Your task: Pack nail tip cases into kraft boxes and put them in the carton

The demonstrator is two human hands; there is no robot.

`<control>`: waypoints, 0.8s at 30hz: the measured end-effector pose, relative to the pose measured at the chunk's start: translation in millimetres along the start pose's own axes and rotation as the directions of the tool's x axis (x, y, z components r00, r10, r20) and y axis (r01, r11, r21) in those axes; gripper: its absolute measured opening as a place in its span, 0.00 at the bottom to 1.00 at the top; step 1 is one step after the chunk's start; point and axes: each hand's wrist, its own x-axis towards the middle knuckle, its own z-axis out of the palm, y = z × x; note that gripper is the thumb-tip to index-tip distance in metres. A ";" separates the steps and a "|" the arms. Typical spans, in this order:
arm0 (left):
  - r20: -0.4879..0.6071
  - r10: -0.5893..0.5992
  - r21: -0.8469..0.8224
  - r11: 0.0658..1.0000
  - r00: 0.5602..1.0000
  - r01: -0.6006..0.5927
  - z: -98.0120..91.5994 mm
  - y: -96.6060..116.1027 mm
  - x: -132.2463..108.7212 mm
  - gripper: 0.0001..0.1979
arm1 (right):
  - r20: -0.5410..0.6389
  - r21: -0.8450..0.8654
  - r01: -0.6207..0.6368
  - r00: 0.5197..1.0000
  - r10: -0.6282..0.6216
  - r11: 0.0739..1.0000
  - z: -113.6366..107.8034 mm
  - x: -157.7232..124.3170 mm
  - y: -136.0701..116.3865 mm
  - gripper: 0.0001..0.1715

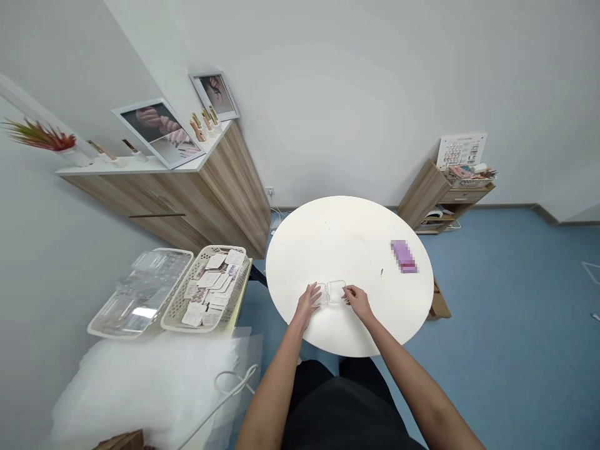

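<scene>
A small clear plastic hinged case [334,292] lies open on the round white table [347,237], close to its near edge. My left hand [307,306] grips the case's left half. My right hand [359,302] holds the right side with its fingertips. The case's lower part is partly hidden behind my fingers. A pixelated pink-purple rectangular item [404,256] lies on the tabletop to the right, well away from both hands.
At the left stand a white plastic basket of paper cards [210,287] and a clear plastic tray [140,294]. White tulle [140,394] lies below them. A wooden cabinet [201,194] stands behind, and a small wooden shelf unit [440,200] stands back right.
</scene>
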 end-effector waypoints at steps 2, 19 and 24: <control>-0.114 0.009 0.096 0.995 0.993 0.001 -5.4 -16.6 6.2 0.33 | 0.011 0.051 -0.071 0.997 0.070 0.996 2.7 0.3 17.6 0.26; -0.249 0.077 0.283 0.959 0.965 -0.003 -31.2 -47.6 -1.8 0.24 | -0.158 -0.449 -0.049 0.987 -0.025 0.892 25.9 10.4 61.8 0.23; -0.317 0.281 0.363 0.918 0.906 -0.158 -53.1 -22.7 -10.9 0.16 | -0.070 -0.459 0.116 0.984 -0.167 0.881 57.1 24.1 37.8 0.23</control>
